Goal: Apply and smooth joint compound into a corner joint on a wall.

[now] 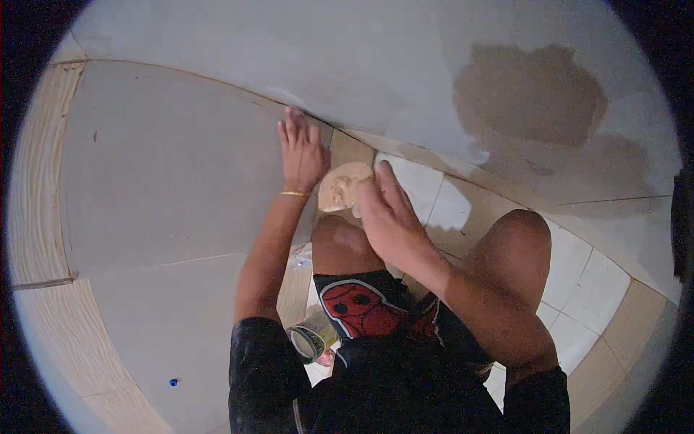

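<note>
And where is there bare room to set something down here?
Most room: the grey surface between the ridged cream strip and the left hand, if it is level; also white tiles between the right knee and the tan border. Crowded: beside the left hand, where the right hand holds a round paste-covered piece.

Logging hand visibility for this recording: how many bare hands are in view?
2. The left hand is at the edge of the grey surface by the wall; the right hand holds the round tan-coated piece. No others show.
</note>
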A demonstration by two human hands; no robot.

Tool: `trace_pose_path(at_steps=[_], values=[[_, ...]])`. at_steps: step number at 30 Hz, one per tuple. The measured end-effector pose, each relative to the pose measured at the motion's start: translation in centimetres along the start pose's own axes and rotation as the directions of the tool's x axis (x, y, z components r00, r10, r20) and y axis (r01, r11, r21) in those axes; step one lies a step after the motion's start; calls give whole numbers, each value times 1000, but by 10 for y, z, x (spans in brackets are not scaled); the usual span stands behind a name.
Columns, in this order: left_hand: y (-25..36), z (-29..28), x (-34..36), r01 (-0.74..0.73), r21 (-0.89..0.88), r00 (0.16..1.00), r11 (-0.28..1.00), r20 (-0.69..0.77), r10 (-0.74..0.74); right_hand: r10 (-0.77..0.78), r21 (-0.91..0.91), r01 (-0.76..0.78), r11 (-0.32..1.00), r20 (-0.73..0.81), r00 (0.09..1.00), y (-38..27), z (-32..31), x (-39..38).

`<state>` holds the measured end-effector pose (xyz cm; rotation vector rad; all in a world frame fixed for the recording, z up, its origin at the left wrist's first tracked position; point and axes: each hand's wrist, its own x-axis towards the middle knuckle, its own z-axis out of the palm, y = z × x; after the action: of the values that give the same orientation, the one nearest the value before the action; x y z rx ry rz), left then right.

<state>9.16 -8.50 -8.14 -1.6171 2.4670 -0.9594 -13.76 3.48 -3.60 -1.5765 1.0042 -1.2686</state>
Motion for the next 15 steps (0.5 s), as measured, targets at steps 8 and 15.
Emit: trace_pose_path(at_steps=[8,15], values=[[14,-79,-34,96,-982,892,163,12,-452,61,-36,-59,998,39,997,37,-5,16],[41,-126,-48,27,-992,947,122,-13,-321,-201,-178,202,963,27,979,53,6,17]])
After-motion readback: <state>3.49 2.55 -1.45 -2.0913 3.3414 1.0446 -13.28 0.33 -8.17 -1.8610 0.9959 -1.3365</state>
